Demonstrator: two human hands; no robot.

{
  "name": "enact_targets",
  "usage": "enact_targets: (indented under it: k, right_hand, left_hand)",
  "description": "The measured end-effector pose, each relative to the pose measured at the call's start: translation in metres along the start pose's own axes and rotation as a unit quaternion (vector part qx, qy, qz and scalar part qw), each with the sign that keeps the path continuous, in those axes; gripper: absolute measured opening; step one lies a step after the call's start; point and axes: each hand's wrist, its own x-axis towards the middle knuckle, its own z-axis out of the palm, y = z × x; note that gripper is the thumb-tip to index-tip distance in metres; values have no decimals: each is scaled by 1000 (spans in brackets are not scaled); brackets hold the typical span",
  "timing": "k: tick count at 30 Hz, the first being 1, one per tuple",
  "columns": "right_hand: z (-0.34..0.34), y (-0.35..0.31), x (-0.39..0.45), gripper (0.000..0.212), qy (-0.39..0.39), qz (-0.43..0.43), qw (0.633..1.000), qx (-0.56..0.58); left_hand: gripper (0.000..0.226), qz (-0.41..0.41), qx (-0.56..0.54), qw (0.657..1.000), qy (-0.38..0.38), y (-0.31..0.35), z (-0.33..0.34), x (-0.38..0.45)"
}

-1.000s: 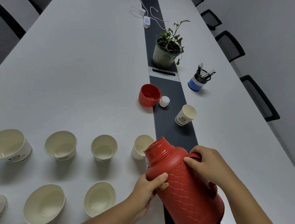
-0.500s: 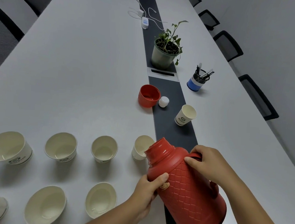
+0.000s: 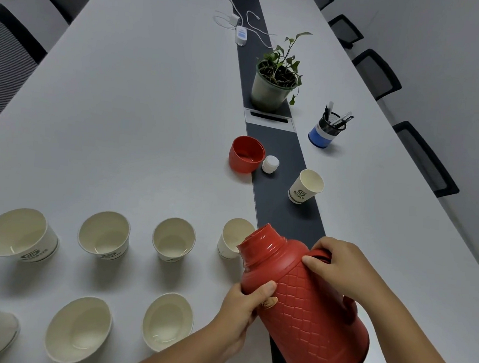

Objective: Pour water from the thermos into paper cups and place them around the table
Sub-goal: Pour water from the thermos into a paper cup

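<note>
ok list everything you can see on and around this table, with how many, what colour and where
thermos: 1, red, tilted, near edge, open mouth by a cup
paper cups: 9, white, eight near left, one on dark strip
lid cup: 1, red, mid table
stopper: 1, white, beside lid cup
plant: 1, green, grey pot, on strip
pen holder: 1, blue and black, right of the strip
charger and cables: white, far end
chairs: black, both sides
left hand: grips thermos body
right hand: grips thermos handle
</note>
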Motion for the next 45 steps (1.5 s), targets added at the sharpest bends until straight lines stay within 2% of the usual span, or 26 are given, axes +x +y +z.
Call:
enact_targets:
  k: [6,14,24,26,29,31,39,45]
  right_hand:
    - [-1,1,-2,9,-6,3,1000,-1]
    - [-2,2,0,9,-3,3,1000,2]
    - [-3,3,-4,11,7,4,1000,29]
    - [-2,4,-7,14,10,5,999,45]
    - [1,7,-13,18,33,8,996,78]
    - [4,11,-20,19,55,14,992,109]
    - [16,29,-42,26,131,18,962,240]
    - [21,39,-60,36,171,1,935,311]
  left_hand:
    - [58,2,12,1000,-1,-2,0,2]
    - [50,11,23,1000,-15,-3,0,3]
    - [51,12,54,998,-12,-1,0,2]
    - [60,16,65,998,3,0,0,2]
    - [85,29,95,995,30,1,-1,1]
    - [92,36,116,992,38,2,0,0]
    - [86,66,191,979,29,13,8,-7]
    - [87,141,286,947,40,23,18,-15]
